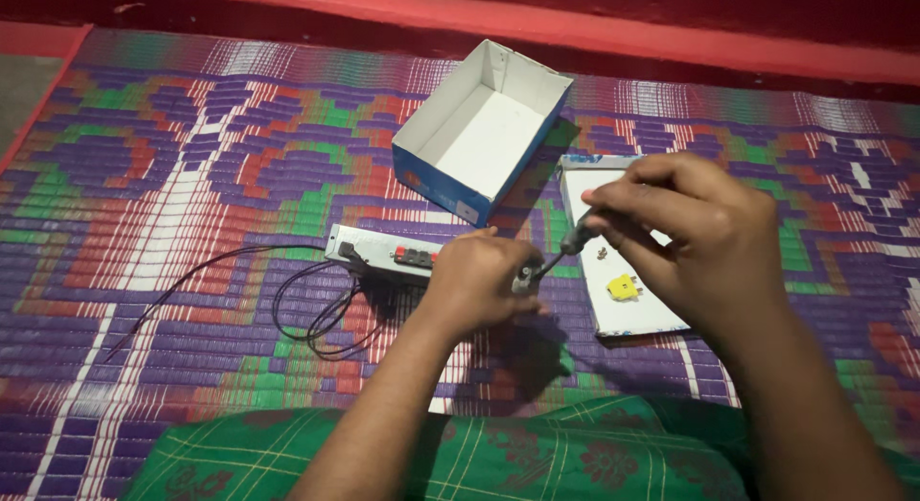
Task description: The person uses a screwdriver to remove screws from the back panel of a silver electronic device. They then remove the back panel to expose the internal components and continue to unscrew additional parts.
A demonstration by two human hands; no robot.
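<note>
With the right hand (685, 237) clenched round the screwdriver (572, 244) and left fingers (503, 271) pinching that tiny part (526, 277), one slip probably jabs skin or pings it onto the mat (192, 175).

The left hand (479, 280) pinches a small metal part (526, 276). The right hand (690, 234) grips a screwdriver (567, 247), its tip at the part. A panel (383, 254) with black wires (287, 300) lies beside an open box (482, 127) on the mat (192, 175). A yellow piece (623, 288) rests on the lid (613, 309).
</note>
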